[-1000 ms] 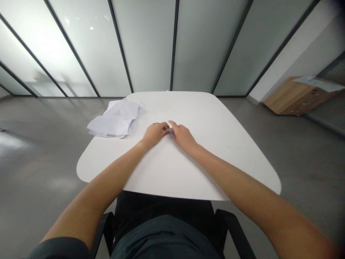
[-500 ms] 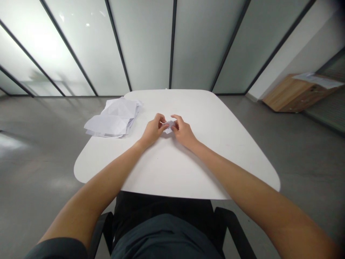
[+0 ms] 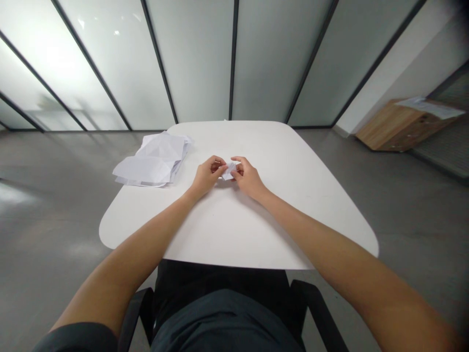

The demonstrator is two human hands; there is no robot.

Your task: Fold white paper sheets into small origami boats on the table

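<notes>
A: Why does the white table [image 3: 234,234] stand so?

B: It is directly before the person, I suppose so that both arms can reach over its near edge.

A: And the pile of paper [image 3: 150,161]?

B: These creased white sheets lie at the left edge, probably to be out of the way of the hands.

A: How is the grip?

B: The left hand [image 3: 207,174] and the right hand [image 3: 250,179] face each other above the middle of the table. Each has thumb and fingers brought together in a pinch on the small folded paper [image 3: 228,172], which is between them. Holding from two sides seems useful to me, because so light a piece could easily turn.

A: What is difficult to see?

B: The chair [image 3: 317,300] is cut off at the bottom. In the pile, upper sheets cover most of the lower ones. Some fingers are hidden behind the small paper; its folds are too tiny to read, and I cannot tell whether it touches the table.
</notes>
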